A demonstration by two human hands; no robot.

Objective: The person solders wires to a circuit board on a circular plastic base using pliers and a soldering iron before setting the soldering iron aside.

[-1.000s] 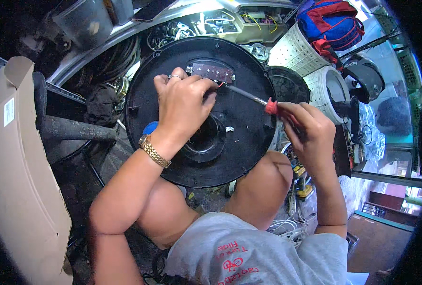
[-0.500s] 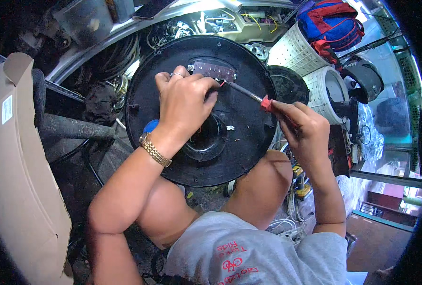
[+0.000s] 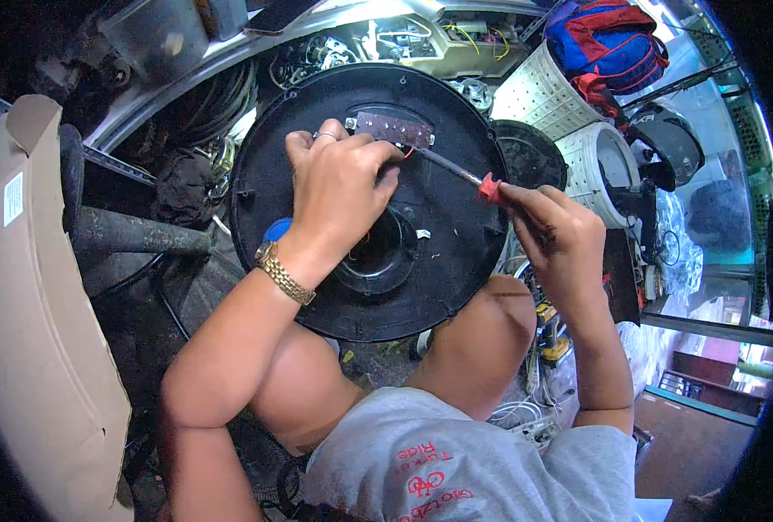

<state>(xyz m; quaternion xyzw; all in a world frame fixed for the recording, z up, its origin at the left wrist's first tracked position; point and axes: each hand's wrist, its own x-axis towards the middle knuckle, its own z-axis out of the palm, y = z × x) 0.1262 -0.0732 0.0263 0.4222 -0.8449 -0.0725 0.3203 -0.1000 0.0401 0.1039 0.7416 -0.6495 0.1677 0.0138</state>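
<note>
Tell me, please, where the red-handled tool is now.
In the head view, right of centre, the red-handled tool is in the right hand, its tip near the lower edge of the dark strip.

- Looks steeply down from the person's head, through the left of two side-by-side wide fisheye cameras.
- Faces forward over the grey fabric T-shirt [image 3: 517, 465], between five and six o'clock.
- Sits near the round black plastic disc [image 3: 456, 196], just off centre toward twelve o'clock.
- Reaches wide, from tan flat cardboard [image 3: 43, 304] at nine o'clock to the bulky blue-and-red fabric backpack [image 3: 608, 48] between one and two.
</note>
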